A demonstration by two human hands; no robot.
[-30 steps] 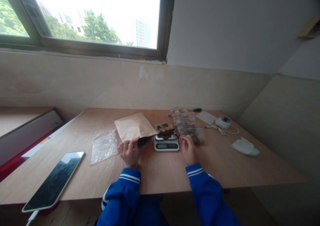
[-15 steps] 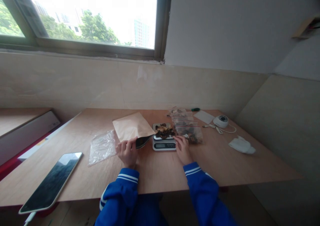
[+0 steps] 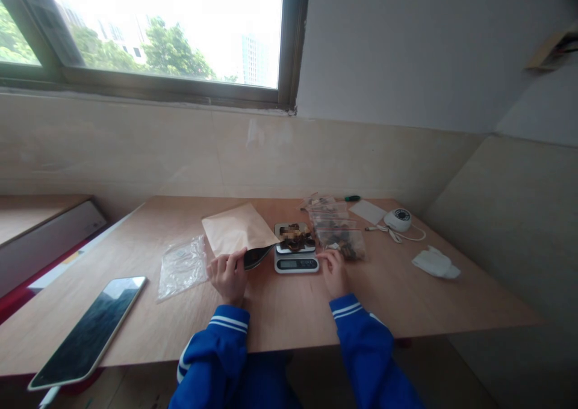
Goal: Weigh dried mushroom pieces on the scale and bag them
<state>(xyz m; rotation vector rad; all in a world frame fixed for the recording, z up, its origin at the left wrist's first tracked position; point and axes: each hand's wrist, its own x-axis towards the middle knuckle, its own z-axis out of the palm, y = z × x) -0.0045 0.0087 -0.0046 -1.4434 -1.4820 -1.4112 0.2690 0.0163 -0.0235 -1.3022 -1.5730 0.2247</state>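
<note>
My left hand (image 3: pixel 229 278) is closed on the near edge of a tan kraft paper bag (image 3: pixel 239 229). The bag's mouth gapes beside the hand, dark inside, its corner reaching the scale's left side. A small white digital kitchen scale (image 3: pixel 297 266) stands between my hands. Dark brown, curled dried pieces (image 3: pixel 295 238) are heaped on its plate; part of the heap is blurred. At the scale's right front corner, my right hand (image 3: pixel 335 274) holds nothing, its index finger reaching toward the scale and the other fingers loosely bent.
Zip bags of dried pieces (image 3: pixel 339 238) lie right of the scale. Farther right are a white dome camera (image 3: pixel 398 219) with its cable, a white card (image 3: pixel 367 211) and a crumpled white item (image 3: pixel 436 262). Left are a clear plastic bag (image 3: pixel 181 268) and a phone (image 3: pixel 90 330).
My right hand's fingers have drawn back slightly from the plate's edge toward the scale's front corner. My left hand and the paper bag stay nearly still.
</note>
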